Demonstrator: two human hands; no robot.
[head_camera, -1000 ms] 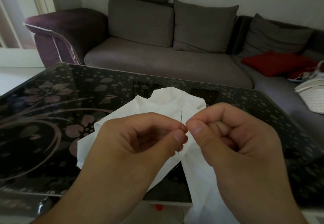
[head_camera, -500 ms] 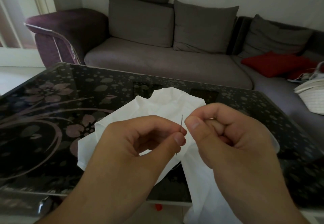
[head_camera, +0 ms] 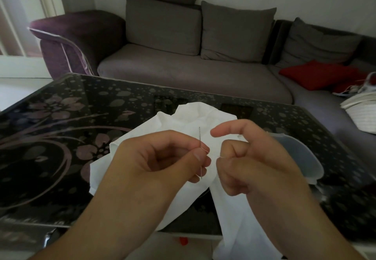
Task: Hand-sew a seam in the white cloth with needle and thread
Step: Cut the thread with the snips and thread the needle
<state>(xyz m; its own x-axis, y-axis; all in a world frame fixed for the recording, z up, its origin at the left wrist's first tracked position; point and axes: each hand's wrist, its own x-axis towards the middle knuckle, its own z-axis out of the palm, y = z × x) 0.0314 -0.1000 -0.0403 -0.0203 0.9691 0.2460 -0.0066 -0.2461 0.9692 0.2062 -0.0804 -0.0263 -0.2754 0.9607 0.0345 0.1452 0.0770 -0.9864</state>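
Observation:
The white cloth point(head_camera: 183, 121) lies crumpled on the dark glass table point(head_camera: 61, 147), and one part hangs over the near edge towards me. My left hand point(head_camera: 160, 158) pinches a thin steel needle point(head_camera: 200, 137) between thumb and forefinger, holding it upright above the cloth. My right hand point(head_camera: 256, 164) is just right of the needle, its forefinger stretched out towards the needle's top. Its thumb and other fingers are curled, and a short pale length of thread point(head_camera: 221, 156) shows at the thumb tip. A dark strand of thread curves below both hands.
A translucent plastic dish point(head_camera: 301, 158) sits on the table right of my right hand. Beyond the table stands a grey sofa point(head_camera: 183, 80) with a red cushion point(head_camera: 317, 74) and a white woven bag point(head_camera: 362, 115). A small red object point(head_camera: 184, 241) lies on the floor.
My right hand has drawn back to the right from the needle, and its forefinger has straightened. My left hand still holds the needle upright, a little higher.

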